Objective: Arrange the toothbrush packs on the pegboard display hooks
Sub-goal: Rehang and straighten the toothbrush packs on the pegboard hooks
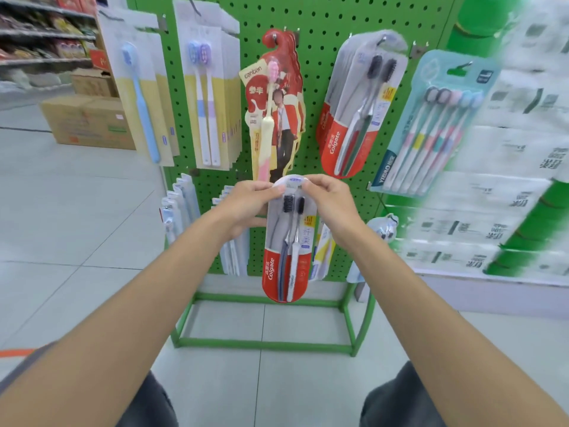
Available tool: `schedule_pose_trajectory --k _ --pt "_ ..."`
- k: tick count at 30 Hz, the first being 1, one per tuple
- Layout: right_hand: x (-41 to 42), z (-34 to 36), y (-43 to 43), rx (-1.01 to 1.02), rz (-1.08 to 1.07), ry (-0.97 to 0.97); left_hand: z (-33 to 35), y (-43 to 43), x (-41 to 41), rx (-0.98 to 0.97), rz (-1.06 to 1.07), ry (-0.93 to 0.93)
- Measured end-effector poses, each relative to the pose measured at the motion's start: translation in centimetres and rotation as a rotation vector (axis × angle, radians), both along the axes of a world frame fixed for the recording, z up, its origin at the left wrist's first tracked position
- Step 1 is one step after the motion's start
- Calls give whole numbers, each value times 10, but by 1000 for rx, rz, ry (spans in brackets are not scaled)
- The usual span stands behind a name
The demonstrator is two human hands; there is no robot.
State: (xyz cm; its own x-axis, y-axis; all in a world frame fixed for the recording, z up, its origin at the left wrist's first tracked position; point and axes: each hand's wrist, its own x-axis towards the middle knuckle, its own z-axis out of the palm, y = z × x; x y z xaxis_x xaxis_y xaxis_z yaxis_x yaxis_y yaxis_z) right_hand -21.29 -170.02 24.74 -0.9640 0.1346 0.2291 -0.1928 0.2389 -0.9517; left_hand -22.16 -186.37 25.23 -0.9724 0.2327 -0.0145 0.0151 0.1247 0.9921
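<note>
A red-and-clear plastic blister pack (pixel 288 241) of two dark-bristled toothbrushes was held upright in front of the lower middle of the green perforated metal pegboard (pixel 320 26), with its red foot hanging free near the board's bottom edge. Its rounded white top was pinched from both sides: by the thumb and fingertips of the left hand (pixel 246 208) at the left rim, and by the curled fingers of the right hand (pixel 332 204) at the right rim. Such a hold at the top was probably chosen so that the hanging hole could be kept level and steered onto a peg, while the long body was left to dangle straight.

No hook had yet been threaded. A stack of matching red-and-clear twin-brush packs (pixel 354 118) was hung from a thin metal hook (pixel 383 40) toward the board's upper right, and that seemed the likeliest home, since like goods were grouped together. A red figure-shaped card pack (pixel 277 103) was hung at the upper middle, just above the hands, and a teal five-brush pack (pixel 431 124) at the right edge.
</note>
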Motion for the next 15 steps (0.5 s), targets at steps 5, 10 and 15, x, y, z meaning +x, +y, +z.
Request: schedule_pose_trajectory --k 5,10,15 --pt "4 -23 2 -176 157 -261 -11 0 4 35 38 -31" --pt "18 -48 -1 -202 339 -445 -13 -6 3 245 219 -128" --pt "30 -68 -3 -98 450 -540 -14 -18 0 217 341 -96"
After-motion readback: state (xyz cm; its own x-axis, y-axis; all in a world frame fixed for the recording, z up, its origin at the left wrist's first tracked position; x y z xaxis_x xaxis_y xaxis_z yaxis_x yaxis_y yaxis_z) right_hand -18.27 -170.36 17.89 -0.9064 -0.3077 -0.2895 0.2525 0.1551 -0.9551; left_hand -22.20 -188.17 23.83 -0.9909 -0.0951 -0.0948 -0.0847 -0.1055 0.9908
